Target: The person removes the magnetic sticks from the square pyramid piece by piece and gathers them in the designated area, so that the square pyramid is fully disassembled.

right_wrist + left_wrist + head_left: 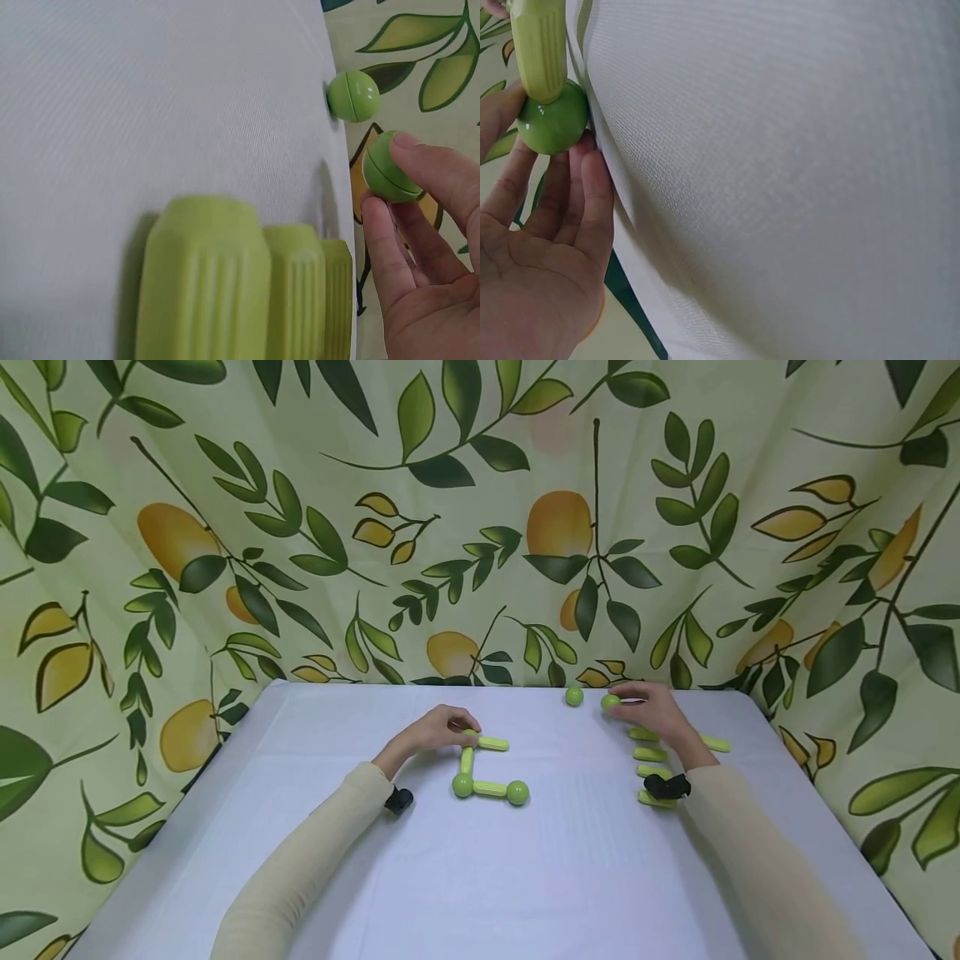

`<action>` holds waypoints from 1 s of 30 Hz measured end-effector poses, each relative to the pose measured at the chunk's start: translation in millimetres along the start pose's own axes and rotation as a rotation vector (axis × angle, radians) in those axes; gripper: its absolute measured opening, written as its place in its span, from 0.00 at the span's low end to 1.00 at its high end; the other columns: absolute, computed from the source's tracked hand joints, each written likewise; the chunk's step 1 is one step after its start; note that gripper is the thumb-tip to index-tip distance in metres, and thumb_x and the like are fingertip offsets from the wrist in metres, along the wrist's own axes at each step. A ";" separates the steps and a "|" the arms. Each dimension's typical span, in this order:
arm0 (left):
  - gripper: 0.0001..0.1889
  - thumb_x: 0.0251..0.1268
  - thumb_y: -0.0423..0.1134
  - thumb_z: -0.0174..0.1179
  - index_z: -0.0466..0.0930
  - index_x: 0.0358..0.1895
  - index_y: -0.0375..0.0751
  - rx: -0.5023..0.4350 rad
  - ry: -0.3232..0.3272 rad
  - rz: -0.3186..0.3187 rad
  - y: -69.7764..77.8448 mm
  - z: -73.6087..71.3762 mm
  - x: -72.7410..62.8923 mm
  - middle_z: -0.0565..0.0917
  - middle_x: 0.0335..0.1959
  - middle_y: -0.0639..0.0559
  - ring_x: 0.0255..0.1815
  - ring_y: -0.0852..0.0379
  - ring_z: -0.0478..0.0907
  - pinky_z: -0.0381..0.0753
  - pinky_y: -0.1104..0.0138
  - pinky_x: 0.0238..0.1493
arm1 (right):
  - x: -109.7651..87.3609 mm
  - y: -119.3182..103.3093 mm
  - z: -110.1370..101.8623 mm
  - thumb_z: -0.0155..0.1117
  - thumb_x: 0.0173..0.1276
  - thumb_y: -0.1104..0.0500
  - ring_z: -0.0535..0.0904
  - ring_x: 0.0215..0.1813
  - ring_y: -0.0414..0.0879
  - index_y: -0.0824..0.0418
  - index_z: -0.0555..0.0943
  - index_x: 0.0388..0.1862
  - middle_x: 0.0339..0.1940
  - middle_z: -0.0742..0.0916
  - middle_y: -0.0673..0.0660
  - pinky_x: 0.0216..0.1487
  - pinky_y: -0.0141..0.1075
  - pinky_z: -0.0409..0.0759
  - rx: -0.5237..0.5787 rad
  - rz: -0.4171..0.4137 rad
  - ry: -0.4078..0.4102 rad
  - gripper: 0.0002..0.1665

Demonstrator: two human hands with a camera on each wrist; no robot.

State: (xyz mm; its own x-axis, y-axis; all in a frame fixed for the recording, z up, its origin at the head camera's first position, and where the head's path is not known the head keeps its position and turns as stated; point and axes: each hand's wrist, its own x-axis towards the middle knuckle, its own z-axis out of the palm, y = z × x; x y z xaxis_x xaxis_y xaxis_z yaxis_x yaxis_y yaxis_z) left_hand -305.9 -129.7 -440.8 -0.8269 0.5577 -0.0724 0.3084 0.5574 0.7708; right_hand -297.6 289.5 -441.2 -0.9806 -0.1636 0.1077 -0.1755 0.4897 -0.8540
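Thumb and fingers of my left hand (433,732) pinch a green ball (553,126) at the upper left corner of a joined shape on the white table. From that ball one ridged light-green rod (493,743) points right and another rod (467,762) runs toward me. The second ends at a green ball (462,785), joined by a rod (490,789) to a further ball (517,792). At the far right, my right hand (658,710) pinches a separate green ball (386,169) between thumb and fingertips, close by the far edge.
Left of my right hand, a loose green ball (573,697) sits near the table's far edge. Several light-green rods (649,754) lie in a column under the right wrist, with another rod (715,743) beyond it. A leaf-patterned curtain (480,568) hangs behind the table (480,877).
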 end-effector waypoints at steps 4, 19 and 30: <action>0.09 0.68 0.34 0.68 0.86 0.48 0.36 0.003 -0.002 -0.002 2.5 0.4 0.0 0.84 0.47 0.50 0.52 0.52 0.79 0.77 0.61 0.58 | 7.6 -1.6 5.5 0.72 0.69 0.63 0.77 0.62 0.64 0.71 0.82 0.59 0.59 0.82 0.70 0.51 0.36 0.80 -0.029 0.010 0.015 0.22; 0.10 0.67 0.34 0.69 0.86 0.48 0.36 -0.006 0.001 0.001 1.7 0.1 1.5 0.86 0.45 0.51 0.51 0.53 0.80 0.77 0.60 0.57 | 24.6 -4.4 17.6 0.70 0.69 0.66 0.72 0.66 0.66 0.72 0.80 0.60 0.63 0.79 0.72 0.59 0.53 0.75 -0.035 0.110 0.024 0.22; 0.10 0.67 0.34 0.69 0.86 0.49 0.36 0.012 -0.002 0.003 1.0 -0.1 1.1 0.85 0.46 0.52 0.51 0.53 0.79 0.77 0.60 0.57 | 29.3 0.6 18.6 0.71 0.69 0.66 0.73 0.65 0.64 0.71 0.80 0.61 0.62 0.80 0.71 0.61 0.52 0.75 -0.037 0.121 0.016 0.23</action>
State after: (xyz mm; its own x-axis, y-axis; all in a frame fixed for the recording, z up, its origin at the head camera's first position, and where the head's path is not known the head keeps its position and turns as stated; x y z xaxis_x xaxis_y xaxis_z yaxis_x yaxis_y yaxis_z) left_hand -306.6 -128.6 -440.0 -0.8248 0.5609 -0.0713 0.3167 0.5628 0.7635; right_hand -324.8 269.1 -448.0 -0.9960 -0.0880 0.0129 -0.0583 0.5364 -0.8420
